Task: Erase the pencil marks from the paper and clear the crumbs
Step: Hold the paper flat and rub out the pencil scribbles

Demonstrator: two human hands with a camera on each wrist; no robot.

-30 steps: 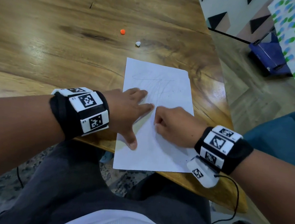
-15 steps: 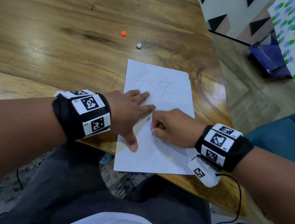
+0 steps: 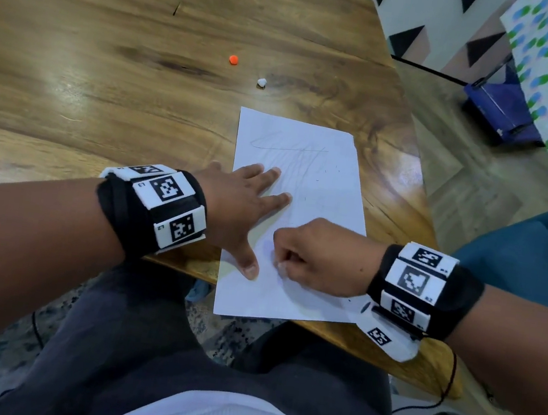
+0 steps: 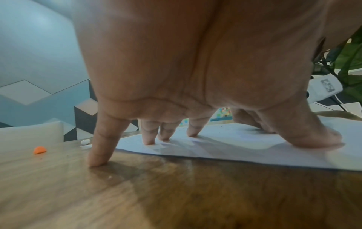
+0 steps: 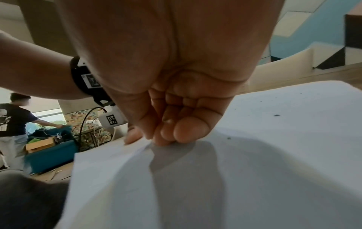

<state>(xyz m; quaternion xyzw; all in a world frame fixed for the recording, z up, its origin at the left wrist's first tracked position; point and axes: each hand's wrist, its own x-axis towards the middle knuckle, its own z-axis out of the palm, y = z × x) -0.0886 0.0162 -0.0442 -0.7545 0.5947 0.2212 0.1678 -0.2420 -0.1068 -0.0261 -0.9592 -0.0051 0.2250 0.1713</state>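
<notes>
A white sheet of paper [image 3: 322, 192] lies on the wooden table [image 3: 108, 83], its near end hanging over the front edge. Faint pencil marks [image 3: 293, 154] cross its upper half, and dark crumbs [image 5: 276, 115] dot it. My left hand [image 3: 256, 226] lies spread and flat on the sheet's left side; the fingers [image 4: 149, 137] and thumb press the paper, the little finger [image 4: 98, 158] the wood. My right hand [image 3: 285, 260] is curled just right of the left thumb, fingertips [image 5: 166, 136] down on the paper, which creases there. A small white eraser bit [image 3: 281, 265] shows at its fingertips; the rest is hidden.
A small orange bit [image 3: 233, 59] and a small white bit [image 3: 261, 82] lie on the wood beyond the sheet. The table's right edge runs close to the paper. A blue box [image 3: 499, 104] sits on the floor. A person [image 5: 11, 120] stands far behind.
My right hand has slid along the paper toward me, ending beside the left thumb. The left hand has stayed flat in place.
</notes>
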